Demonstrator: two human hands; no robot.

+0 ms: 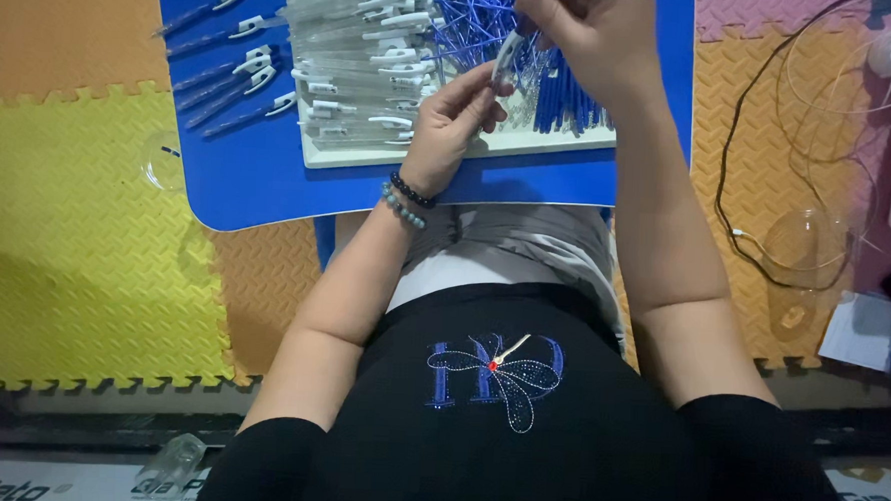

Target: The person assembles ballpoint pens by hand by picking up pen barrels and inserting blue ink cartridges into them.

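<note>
Head view, person seated over a low blue table [268, 178] on foam floor mats [76, 234].

White tray [450, 153] sits at the table's near edge, right of centre. It holds two lots: clear pen barrels with white clips [364, 57] stacked on its left half, loose blue refills [562, 95] heaped on its right half. Finished pens [228, 71], blue with white clips, lie in a rough row on the bare tabletop left of the tray, toward the far left corner.

Left hand [451, 121], beaded bracelets at the wrist, is closed around a clear barrel [506, 63], pinching it upright over the tray's middle. Right hand [585, 31] is above it, fingers curled down on the barrel's top end; a refill is probably between them, but too blurred to tell.

Judgement on doing this step well: keep the barrel steady and in line with the refill, feed straight, don't bend the thin refill, work over the tray so a slip lands back in it.

Off the table: clear plastic cup [164, 158] on the mat at the table's left edge, another clear cup [801, 246] and cables [761, 144] on the mats at right.
</note>
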